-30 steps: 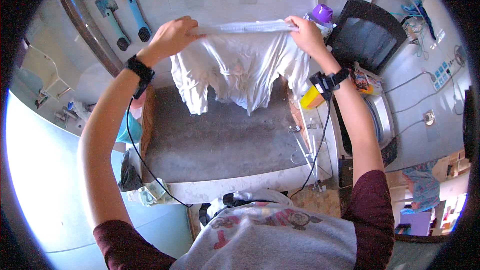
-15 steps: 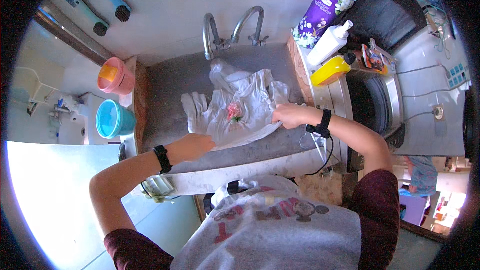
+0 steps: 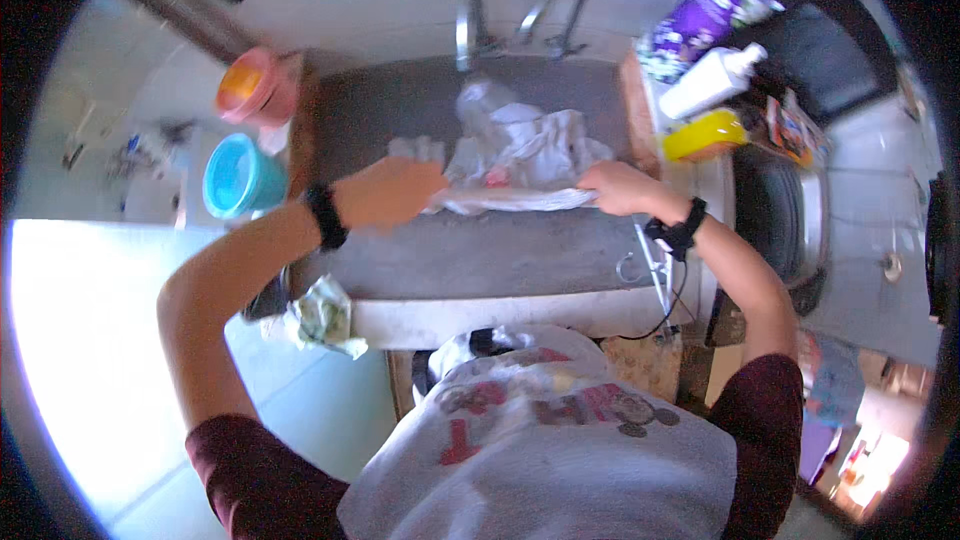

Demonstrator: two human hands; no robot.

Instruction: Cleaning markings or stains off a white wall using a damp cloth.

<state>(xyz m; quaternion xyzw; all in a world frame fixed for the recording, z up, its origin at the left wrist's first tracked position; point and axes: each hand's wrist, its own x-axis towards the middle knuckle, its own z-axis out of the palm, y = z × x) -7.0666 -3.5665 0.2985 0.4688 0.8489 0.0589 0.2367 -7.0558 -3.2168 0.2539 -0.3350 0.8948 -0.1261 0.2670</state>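
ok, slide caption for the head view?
Left hand and right hand hold a white cloth by its near edge in a grey sink, blue bucket off to the left.

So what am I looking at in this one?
A person is at a grey rectangular sink, handling a white cloth garment with a pinkish-red patch. The left hand and right hand hold its near edge stretched between them; the rest lies bunched toward two curved metal taps. A pink plastic bucket and turquoise plastic bucket sit to the left; a purple bottle, white pump bottle and yellow bottle are to the right.
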